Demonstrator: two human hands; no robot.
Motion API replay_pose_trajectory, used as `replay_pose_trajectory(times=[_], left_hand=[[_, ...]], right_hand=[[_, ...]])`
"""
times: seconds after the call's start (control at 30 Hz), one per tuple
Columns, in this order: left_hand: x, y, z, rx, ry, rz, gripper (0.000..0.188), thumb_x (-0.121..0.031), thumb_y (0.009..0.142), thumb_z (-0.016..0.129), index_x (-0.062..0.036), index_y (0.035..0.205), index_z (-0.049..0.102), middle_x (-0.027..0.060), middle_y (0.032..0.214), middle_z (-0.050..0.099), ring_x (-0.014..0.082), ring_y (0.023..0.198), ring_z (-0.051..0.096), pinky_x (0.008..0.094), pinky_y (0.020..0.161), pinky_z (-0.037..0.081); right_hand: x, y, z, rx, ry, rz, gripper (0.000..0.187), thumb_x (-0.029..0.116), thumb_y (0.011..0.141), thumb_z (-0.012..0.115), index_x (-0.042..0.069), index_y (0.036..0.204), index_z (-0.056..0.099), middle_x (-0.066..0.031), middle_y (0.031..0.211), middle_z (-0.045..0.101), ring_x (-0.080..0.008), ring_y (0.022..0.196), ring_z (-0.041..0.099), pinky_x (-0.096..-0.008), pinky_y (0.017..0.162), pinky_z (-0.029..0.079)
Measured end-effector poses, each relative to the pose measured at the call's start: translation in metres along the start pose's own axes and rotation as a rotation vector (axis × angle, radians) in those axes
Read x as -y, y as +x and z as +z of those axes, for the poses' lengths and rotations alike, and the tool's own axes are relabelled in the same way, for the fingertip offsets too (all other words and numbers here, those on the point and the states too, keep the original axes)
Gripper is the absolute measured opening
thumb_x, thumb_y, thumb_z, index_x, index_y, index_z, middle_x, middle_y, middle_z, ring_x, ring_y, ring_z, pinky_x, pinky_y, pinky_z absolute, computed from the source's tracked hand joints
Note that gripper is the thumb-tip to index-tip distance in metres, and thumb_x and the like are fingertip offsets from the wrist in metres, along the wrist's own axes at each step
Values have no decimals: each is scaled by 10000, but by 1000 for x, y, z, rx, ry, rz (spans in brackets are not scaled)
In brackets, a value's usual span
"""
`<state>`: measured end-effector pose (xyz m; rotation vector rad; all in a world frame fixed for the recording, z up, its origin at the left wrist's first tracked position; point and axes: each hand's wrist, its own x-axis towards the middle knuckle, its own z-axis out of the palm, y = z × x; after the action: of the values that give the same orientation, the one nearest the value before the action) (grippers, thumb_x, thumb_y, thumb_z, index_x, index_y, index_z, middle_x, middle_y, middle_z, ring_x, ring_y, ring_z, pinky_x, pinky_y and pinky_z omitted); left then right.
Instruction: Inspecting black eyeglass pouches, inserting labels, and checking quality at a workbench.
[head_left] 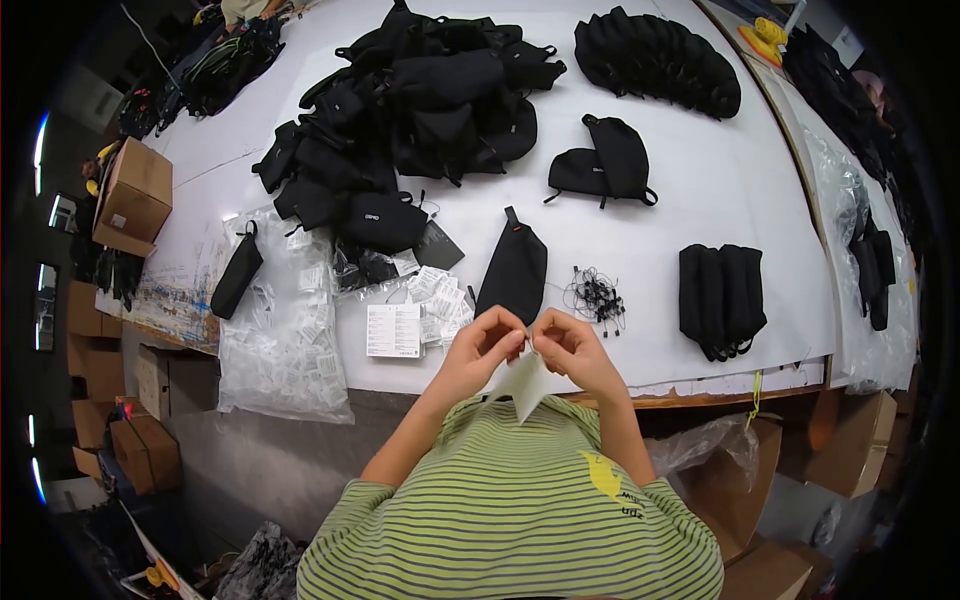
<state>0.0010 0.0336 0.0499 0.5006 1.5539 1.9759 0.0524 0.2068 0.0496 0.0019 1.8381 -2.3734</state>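
Note:
My left hand (487, 352) and my right hand (577, 352) meet fingertip to fingertip at the table's front edge, both closed in a pinch. A white paper tag (528, 386) hangs below them, its top between the fingers. The left pinch grips the tag; what the right pinch holds is too small to tell. Just beyond lies a slim black zip pouch (516, 265) with a loop at its far end. To its right sits a tangle of black tag strings (597, 298). Loose white tags (436, 300) and a stack of printed white cards (394, 332) lie to the left.
A heap of black pouches (430, 85) covers the far middle. More stand in rows at the far right (655, 62) and near right (722, 300); two lie crossed (605, 165). A clear bag of tags (285, 340) overhangs the front edge. Cardboard boxes (137, 190) flank the table.

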Motion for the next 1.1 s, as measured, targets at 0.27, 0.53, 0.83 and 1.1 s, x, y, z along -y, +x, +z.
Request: replay_pose_trajectory(times=[0.27,0.53,0.83,1.1], left_hand=[[44,119,-43,-211,604,-66,288,-274,856,629,-13,961,570,86,829,614,172,640,603,295,626,480],[92,208,-108,-396,895,-86,451,-400,723,744,28,854,687,144,746,665,219,625,626,345,598,487],[-26,107,-34,-178,77,-6,287,-166,835,685,0,1068,665,-1,751,618,48,571,485,192,531,377],[-15,19,-3,-173,100,-223,284,-91,827,666,-20,1102,663,36,763,655,31,533,465,185,455,362]], right_hand=[[-14,-2,-25,-137,58,123,118,156,906,597,41,880,594,37,579,511,-13,461,398,-188,407,263],[-10,-20,-24,-189,121,79,82,83,843,648,14,803,629,-2,662,583,-25,454,415,-180,396,287],[7,-23,-16,-367,16,77,78,112,839,677,38,815,673,50,596,539,-9,494,411,-179,437,279],[11,-5,16,-482,-404,-91,48,77,795,701,34,810,687,46,561,518,-11,493,377,-199,445,260]])
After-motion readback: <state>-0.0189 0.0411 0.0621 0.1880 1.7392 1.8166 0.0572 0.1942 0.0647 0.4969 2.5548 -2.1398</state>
